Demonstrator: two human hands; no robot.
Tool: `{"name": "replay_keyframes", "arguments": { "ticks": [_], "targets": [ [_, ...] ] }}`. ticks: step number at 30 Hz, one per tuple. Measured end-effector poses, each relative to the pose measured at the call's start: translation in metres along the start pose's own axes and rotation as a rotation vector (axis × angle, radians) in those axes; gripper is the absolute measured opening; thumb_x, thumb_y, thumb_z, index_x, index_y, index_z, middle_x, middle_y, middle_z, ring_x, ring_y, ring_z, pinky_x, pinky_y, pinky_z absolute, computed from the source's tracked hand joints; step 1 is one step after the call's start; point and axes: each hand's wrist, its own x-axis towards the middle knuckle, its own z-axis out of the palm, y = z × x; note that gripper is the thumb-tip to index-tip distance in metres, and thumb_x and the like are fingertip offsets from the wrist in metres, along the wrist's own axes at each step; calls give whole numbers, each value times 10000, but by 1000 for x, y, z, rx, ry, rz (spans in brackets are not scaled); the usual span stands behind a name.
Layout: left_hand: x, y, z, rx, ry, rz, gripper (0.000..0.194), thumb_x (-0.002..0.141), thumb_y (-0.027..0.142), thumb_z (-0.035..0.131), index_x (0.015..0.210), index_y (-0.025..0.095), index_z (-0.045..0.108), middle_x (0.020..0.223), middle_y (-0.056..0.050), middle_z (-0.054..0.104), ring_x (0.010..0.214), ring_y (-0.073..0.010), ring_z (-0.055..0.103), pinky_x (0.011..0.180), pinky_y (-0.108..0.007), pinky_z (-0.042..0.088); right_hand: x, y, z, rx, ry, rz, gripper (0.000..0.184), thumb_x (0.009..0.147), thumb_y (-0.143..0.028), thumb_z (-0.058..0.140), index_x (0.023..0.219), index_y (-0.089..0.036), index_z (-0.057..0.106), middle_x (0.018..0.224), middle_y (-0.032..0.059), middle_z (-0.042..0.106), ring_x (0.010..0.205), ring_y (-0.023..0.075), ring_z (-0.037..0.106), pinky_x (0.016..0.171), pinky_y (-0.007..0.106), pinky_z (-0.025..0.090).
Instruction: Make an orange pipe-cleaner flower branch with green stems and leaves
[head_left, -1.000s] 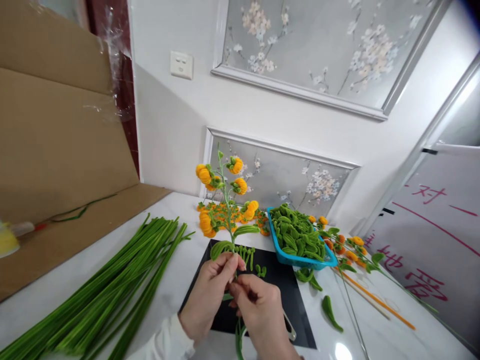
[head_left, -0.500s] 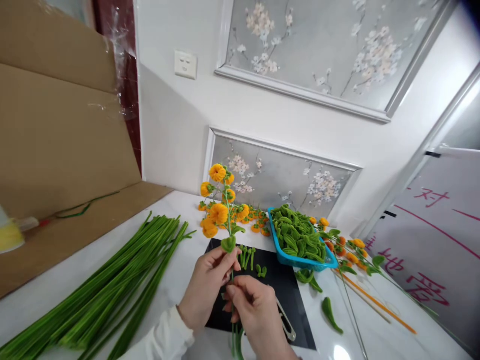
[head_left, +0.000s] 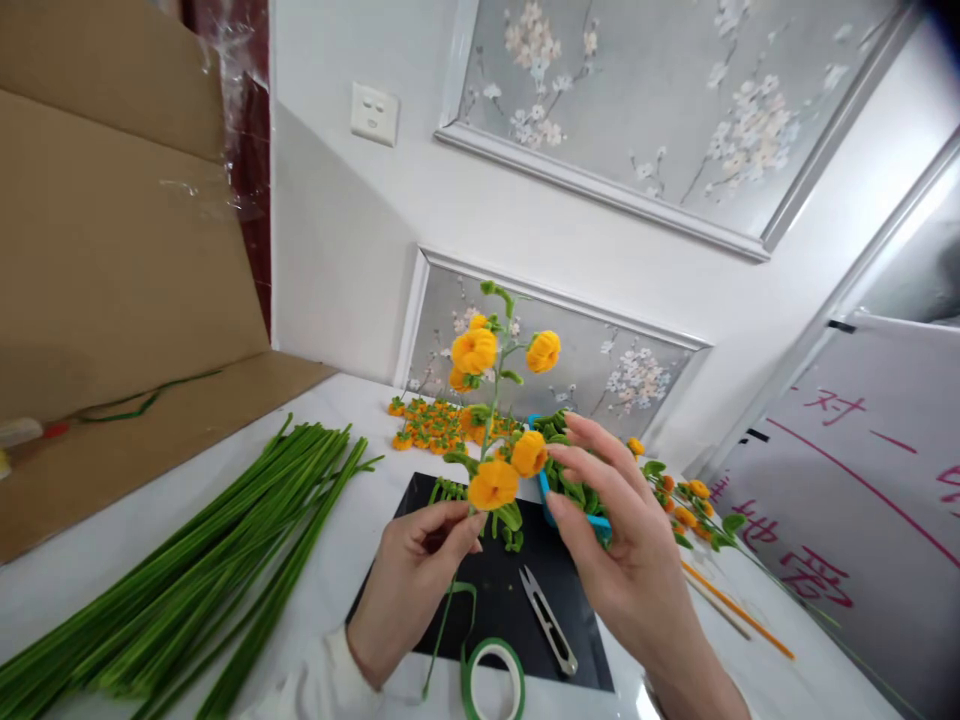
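Note:
My left hand [head_left: 416,580] pinches the stem of a fuzzy pipe-cleaner flower spray [head_left: 495,485], held upright with round orange blooms and small green leaves. My right hand [head_left: 630,545] has its fingers apart at the spray's right side. Its fingertips are close to one orange bloom [head_left: 529,453]; whether they touch it I cannot tell. Green floral tape [head_left: 516,690] trails from its roll up toward the stem below my left hand. Thread snips [head_left: 549,622] lie on the black mat [head_left: 499,610]. Behind the spray, short green pieces [head_left: 513,540] rest on the mat.
Long green pipe-cleaner stems [head_left: 217,560] lie at left beside cardboard [head_left: 127,240]. At the back are many orange blooms [head_left: 427,425]. A blue basket [head_left: 600,525] of green leaves stands behind my right hand. Finished-looking sprays [head_left: 697,490] and an orange stick [head_left: 757,625] lie at right.
My right hand has left the lower stem and moved up and right, opening beside the blooms. The spray has turned and shifted right. The tape roll and snips now show fully.

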Motion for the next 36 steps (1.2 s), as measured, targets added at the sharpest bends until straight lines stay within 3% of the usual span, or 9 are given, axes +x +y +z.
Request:
{"name": "replay_keyframes", "arguments": {
  "ticks": [2, 7, 18, 26, 32, 36],
  "targets": [
    [-1, 2, 1, -34, -10, -20, 233, 748, 351, 629, 597, 174, 639, 547, 5, 597, 547, -145, 527, 522, -222, 405, 6, -5, -1, -137, -66, -107, 395, 852, -102, 468, 1209, -255, 545, 1376, 83, 428, 1258, 244, 415, 961, 423, 441],
    [-4, 5, 4, -65, -36, -22, 266, 745, 337, 620, 539, 173, 585, 510, 12, 540, 519, -134, 483, 502, -223, 376, 16, 0, 5, -315, -130, -257, 399, 835, -71, 452, 1191, -217, 557, 1162, 74, 607, 1216, 248, 436, 1005, 458, 332],
    [-8, -6, 5, 40, -56, 14, 238, 798, 336, 568, 635, 167, 603, 556, 17, 488, 533, -124, 405, 486, -225, 323, 14, 5, 25, -278, -96, -230, 284, 874, -98, 451, 1075, -215, 615, 927, 25, 697, 983, 188, 563, 893, 369, 299],
    [-12, -8, 7, 103, -74, 57, 274, 828, 289, 520, 575, 183, 515, 545, 28, 430, 527, -120, 368, 490, -241, 282, 15, -3, 28, -380, -168, -328, 231, 934, -133, 455, 1040, -256, 620, 824, -21, 696, 898, 144, 576, 887, 365, 239],
    [-14, -9, 9, 106, -90, 60, 253, 819, 263, 523, 580, 182, 541, 549, 23, 453, 527, -121, 372, 488, -240, 281, 20, -6, 25, -542, -267, -295, 368, 889, -98, 490, 1224, -243, 542, 829, 11, 674, 924, 182, 544, 894, 387, 254],
    [-14, -8, 10, 117, -91, 52, 267, 825, 264, 511, 576, 174, 548, 541, 27, 425, 521, -114, 342, 477, -231, 272, 22, -9, 28, -593, -302, -289, 372, 878, -112, 505, 1227, -236, 537, 808, 23, 662, 882, 201, 523, 883, 413, 254]
  ]
}}
